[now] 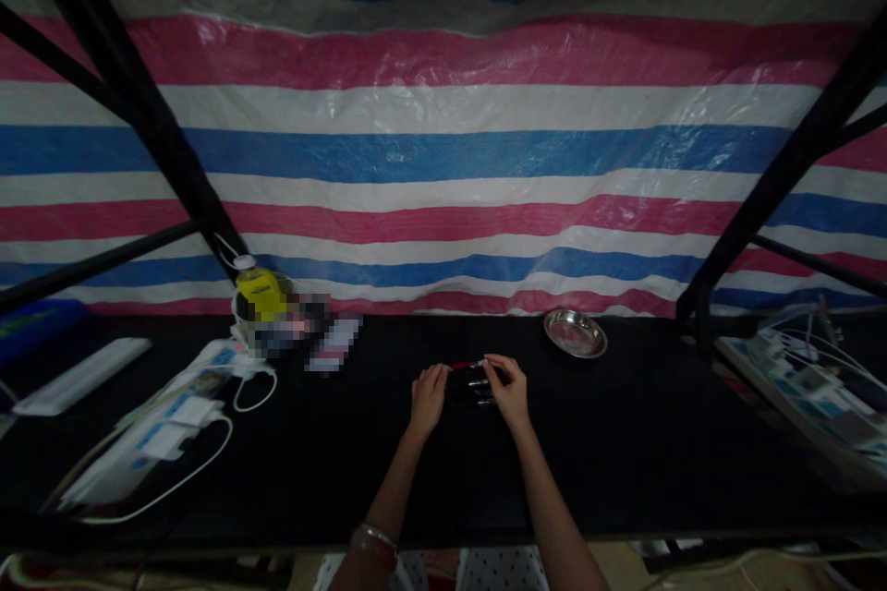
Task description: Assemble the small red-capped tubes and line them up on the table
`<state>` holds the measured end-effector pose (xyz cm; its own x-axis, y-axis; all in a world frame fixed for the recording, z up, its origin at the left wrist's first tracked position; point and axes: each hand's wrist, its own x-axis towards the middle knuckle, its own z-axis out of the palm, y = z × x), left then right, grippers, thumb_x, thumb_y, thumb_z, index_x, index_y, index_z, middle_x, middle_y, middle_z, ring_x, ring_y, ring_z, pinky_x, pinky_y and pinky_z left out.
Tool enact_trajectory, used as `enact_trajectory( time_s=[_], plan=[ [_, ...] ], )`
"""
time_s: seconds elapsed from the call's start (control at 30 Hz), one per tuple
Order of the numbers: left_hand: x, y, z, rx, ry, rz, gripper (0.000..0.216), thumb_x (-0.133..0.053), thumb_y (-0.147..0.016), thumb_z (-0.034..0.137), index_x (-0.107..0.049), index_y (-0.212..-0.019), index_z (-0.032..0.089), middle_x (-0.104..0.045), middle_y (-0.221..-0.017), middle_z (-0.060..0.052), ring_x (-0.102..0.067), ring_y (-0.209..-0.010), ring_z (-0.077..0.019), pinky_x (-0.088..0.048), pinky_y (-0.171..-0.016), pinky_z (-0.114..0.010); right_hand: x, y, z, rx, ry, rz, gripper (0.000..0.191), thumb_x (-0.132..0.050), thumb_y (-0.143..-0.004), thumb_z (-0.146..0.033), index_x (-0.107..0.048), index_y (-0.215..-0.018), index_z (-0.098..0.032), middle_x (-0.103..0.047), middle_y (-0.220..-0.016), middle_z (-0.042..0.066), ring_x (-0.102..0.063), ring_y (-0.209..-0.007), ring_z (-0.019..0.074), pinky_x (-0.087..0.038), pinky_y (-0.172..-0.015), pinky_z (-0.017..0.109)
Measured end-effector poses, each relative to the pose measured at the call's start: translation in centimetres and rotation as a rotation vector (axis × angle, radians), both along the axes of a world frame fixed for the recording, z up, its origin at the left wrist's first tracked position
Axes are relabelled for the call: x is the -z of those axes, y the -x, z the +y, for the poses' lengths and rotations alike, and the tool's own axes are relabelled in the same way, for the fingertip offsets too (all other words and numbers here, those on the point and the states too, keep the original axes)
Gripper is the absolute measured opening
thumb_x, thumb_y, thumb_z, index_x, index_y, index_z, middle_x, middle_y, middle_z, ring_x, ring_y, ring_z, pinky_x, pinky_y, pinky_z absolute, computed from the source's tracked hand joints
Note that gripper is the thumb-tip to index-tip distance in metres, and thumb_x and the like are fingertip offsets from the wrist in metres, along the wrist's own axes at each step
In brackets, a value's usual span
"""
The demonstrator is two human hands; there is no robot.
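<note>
My left hand (429, 397) and my right hand (510, 392) are over the middle of the black table. A slim red pen-like stick (466, 365) spans the gap between them. At its left end the fingers of my left hand are pressed together. Thumb and forefinger of my right hand pinch its pale right end. Just below it, also between the hands, are several glossy black strips (474, 385); their kind is too dark to make out, and the hands cover their ends.
A round metal dish (575, 333) stands right of my hands on the black table (624, 462). Leftward are a yellow-labelled bottle (264, 294), power strips with white cables (166, 429) and a white bar (83, 377). More plugged strips (818, 379) lie right. Striped sheeting (443, 152) hangs behind.
</note>
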<state>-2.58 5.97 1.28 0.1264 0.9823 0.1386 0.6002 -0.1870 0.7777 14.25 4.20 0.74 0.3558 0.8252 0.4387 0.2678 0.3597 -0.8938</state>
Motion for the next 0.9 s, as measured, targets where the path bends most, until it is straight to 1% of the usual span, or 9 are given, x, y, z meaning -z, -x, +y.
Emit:
enact_trajectory(
  time_s=[0.07, 0.13, 0.2, 0.3, 0.47, 0.53, 0.63, 0.7, 0.9],
  plan=[
    [0.0, 0.0, -0.1, 0.013, 0.003, -0.011, 0.039, -0.024, -0.092, 0.039, -0.061, -0.094, 0.028, -0.063, -0.104, 0.001, -0.051, -0.104, -0.0191, -0.033, -0.094, -0.040, -0.2, 0.5, -0.3, 0.091, -0.084, -0.117, 0.021, -0.059, -0.080, -0.034, -0.069, -0.091, -0.019, -0.066, -0.089, 0.008, -0.059, -0.088, 0.0204, -0.046, -0.084, 0.038],
    [0.0, -0.1, -0.1, 0.020, 0.002, -0.013, 0.038, -0.025, -0.092, 0.039, -0.061, -0.097, 0.029, -0.062, -0.110, 0.001, -0.048, -0.109, -0.0197, -0.032, -0.096, -0.041, -0.4, 1.0, -0.6, 0.141, -0.138, -0.175, 0.021, -0.057, -0.082, -0.032, -0.069, -0.094, -0.021, -0.066, -0.090, 0.008, -0.057, -0.090, 0.0202, -0.045, -0.084, 0.038],
    [0.0, -0.1, 0.0, 0.019, 0.004, -0.003, 0.036, -0.027, -0.092, 0.039, -0.062, -0.098, 0.030, -0.061, -0.111, 0.001, -0.047, -0.111, -0.0202, -0.031, -0.097, -0.042, -0.5, 1.4, -0.8, 0.158, -0.163, -0.197, 0.021, -0.055, -0.083, -0.031, -0.069, -0.096, -0.021, -0.065, -0.091, 0.008, -0.057, -0.090, 0.0202, -0.046, -0.084, 0.038],
    [0.2, -0.2, 0.2, -0.008, -0.001, 0.021, 0.034, -0.031, -0.090, 0.037, -0.063, -0.091, 0.027, -0.063, -0.104, 0.000, -0.049, -0.106, -0.0205, -0.034, -0.094, -0.041, -0.5, 1.6, -0.9, 0.151, -0.168, -0.189, 0.021, -0.054, -0.084, -0.031, -0.068, -0.095, -0.021, -0.065, -0.090, 0.008, -0.057, -0.090, 0.0205, -0.047, -0.083, 0.038],
    [1.0, -0.1, 0.6, -0.012, -0.056, 0.020, 0.035, -0.032, -0.090, 0.036, -0.061, -0.076, 0.022, -0.063, -0.090, -0.001, -0.054, -0.092, -0.0190, -0.039, -0.085, -0.036, 0.0, 1.4, -0.6, 0.079, -0.112, -0.065, 0.022, -0.053, -0.084, -0.032, -0.066, -0.095, -0.018, -0.062, -0.093, 0.009, -0.060, -0.086, 0.0189, -0.049, -0.079, 0.035],
    [1.3, 0.0, 0.8, -0.022, -0.088, -0.019, 0.037, -0.030, -0.090, 0.036, -0.059, -0.073, 0.021, -0.062, -0.084, -0.002, -0.054, -0.087, -0.0183, -0.041, -0.081, -0.034, 0.3, 1.1, -0.5, 0.062, -0.087, -0.061, 0.023, -0.053, -0.084, -0.033, -0.066, -0.094, -0.017, -0.063, -0.093, 0.009, -0.060, -0.086, 0.0188, -0.048, -0.079, 0.034],
    [1.5, 0.1, 0.9, -0.063, -0.142, -0.057, 0.041, -0.026, -0.092, 0.037, -0.054, -0.068, 0.020, -0.058, -0.075, -0.003, -0.053, -0.078, -0.0178, -0.043, -0.076, -0.032, 0.6, 0.6, -0.3, 0.091, -0.051, -0.151, 0.021, -0.056, -0.082, -0.036, -0.068, -0.088, -0.020, -0.064, -0.088, 0.007, -0.057, -0.090, 0.0205, -0.043, -0.084, 0.037],
    [1.5, 0.0, 1.0, -0.082, -0.161, -0.018, 0.042, -0.025, -0.092, 0.037, -0.052, -0.065, 0.020, -0.056, -0.073, -0.004, -0.052, -0.075, -0.0180, -0.043, -0.075, -0.032, 0.8, 0.1, -0.2, 0.119, -0.011, -0.228, 0.021, -0.059, -0.080, -0.039, -0.070, -0.085, -0.022, -0.064, -0.086, 0.006, -0.054, -0.092, 0.0212, -0.040, -0.086, 0.038],
    [1.2, -0.5, 0.9, -0.142, -0.186, 0.182, 0.039, -0.028, -0.092, 0.036, -0.058, -0.073, 0.019, -0.056, -0.081, -0.007, -0.051, -0.080, -0.0211, -0.043, -0.078, -0.037, 1.6, -1.0, -0.1, 0.194, 0.136, -0.358, 0.023, -0.062, -0.075, -0.045, -0.073, -0.082, -0.027, -0.058, -0.084, 0.005, -0.049, -0.089, 0.0220, -0.036, -0.082, 0.036]
  ],
)
